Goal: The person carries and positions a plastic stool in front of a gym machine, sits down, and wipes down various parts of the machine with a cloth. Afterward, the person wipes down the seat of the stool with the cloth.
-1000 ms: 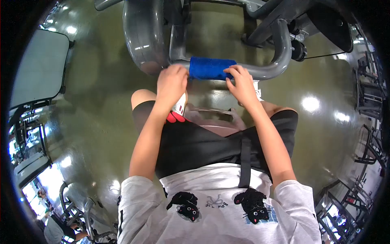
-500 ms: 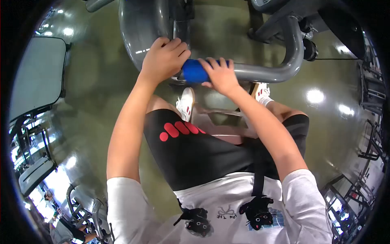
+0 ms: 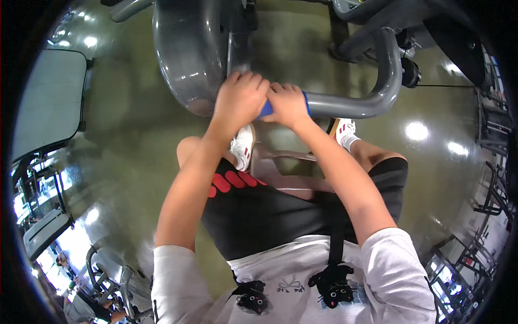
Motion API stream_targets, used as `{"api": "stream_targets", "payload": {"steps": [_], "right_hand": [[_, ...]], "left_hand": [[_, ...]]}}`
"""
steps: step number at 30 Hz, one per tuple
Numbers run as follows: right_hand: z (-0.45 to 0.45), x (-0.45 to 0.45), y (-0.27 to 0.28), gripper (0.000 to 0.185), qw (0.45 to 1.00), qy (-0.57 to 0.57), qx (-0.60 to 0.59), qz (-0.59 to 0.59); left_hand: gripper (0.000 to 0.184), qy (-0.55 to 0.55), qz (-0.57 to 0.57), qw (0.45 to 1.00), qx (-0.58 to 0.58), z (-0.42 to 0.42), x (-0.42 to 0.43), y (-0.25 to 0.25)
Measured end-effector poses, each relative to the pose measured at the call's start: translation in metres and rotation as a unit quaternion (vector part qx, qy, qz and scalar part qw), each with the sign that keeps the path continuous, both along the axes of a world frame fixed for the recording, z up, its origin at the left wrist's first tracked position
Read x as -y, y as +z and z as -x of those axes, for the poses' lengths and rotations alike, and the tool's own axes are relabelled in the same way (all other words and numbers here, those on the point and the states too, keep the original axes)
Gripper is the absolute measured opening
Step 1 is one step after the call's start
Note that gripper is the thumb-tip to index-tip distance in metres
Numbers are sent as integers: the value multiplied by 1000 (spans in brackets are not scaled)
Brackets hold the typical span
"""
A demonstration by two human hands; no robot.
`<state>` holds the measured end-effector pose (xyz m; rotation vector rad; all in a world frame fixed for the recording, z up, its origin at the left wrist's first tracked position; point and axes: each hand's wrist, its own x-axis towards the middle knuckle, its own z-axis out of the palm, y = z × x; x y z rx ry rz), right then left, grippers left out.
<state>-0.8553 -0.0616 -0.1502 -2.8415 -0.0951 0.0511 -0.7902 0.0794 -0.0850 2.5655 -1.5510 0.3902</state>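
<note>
The blue wrap is mostly hidden by the hands; the grey machine is cropped at the top.

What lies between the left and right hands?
A small patch of blue wrap shows between the left hand and right hand in the head view.

Ahead of the person, a bar runs crosswise, with a housing at its left end. A cloth lies on the bar — under the right grip — and the left grip is just beside, nearer the housing. Two shoes are below, nearer the person. Far left is a panel; far right, a cable.
</note>
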Motion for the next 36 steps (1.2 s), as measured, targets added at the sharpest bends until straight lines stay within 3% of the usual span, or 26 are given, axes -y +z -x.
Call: {"api": "stream_targets", "payload": {"steps": [1,2,4,8,10,14,16,20,23,24,26,27,28,30,36], "right_hand": [[10,13,2,78,999,9,45,13],[21,27,5,81,999,4,28,15],[42,60,2,84,996,-3,79,40],[75,122,3,84,994,-33,89,59],[77,134,8,82,995,-41,74,44],[63,125,8,81,996,-54,-17,74],[47,114,4,76,994,-18,-59,91],[18,62,-6,74,999,39,3,15],[0,18,-7,68,999,11,-14,47],[-1,15,-6,66,997,-1,-42,64],[7,26,-6,69,1000,18,-5,19],[11,36,-6,73,998,39,31,-26],[17,46,-4,73,998,42,31,-24],[35,73,0,81,994,60,90,-20],[92,186,6,87,997,38,48,56]], "left_hand": [[19,-3,29,998,-58,7,8,-12],[30,51,-7,989,-139,15,16,-25],[49,152,26,968,-196,27,23,-52],[68,195,-50,957,-207,25,27,-72],[75,147,-98,965,-193,24,24,-67],[79,152,-140,960,-188,19,28,-66],[78,151,-167,944,-241,15,33,-62],[71,145,-143,957,-208,13,32,-71],[78,167,-148,959,-174,11,32,-79],[69,178,-149,952,-199,11,33,-76],[60,188,-148,945,-221,11,35,-72],[70,179,-184,942,-214,9,35,-75],[80,172,-220,937,-208,8,34,-75],[80,173,-189,942,-218,11,33,-70],[79,173,-147,946,-233,13,33,-67]]}}
